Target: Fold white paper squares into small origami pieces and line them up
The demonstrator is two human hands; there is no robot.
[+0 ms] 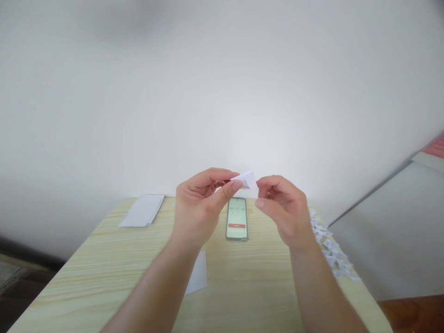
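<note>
A small piece of folded white paper [250, 179] is held up above the table, in front of the wall. My left hand [199, 203] pinches its left end between thumb and fingers. Just to the right of the paper is my right hand [286, 206], its fingers curled and its thumb apart from the index finger, with nothing seen between them. Whether its index fingertip touches the paper's edge, I cannot tell. Part of a white paper sheet [199, 275] lies on the table, partly hidden by my left forearm.
A phone [237, 219] with a lit screen showing digits and a red bar lies on the wooden table [243, 286]. White paper sheets [142, 210] are stacked at the back left. Many folded white paper pieces [335, 252] line the right edge. Behind the table rises a pale wall [222, 92].
</note>
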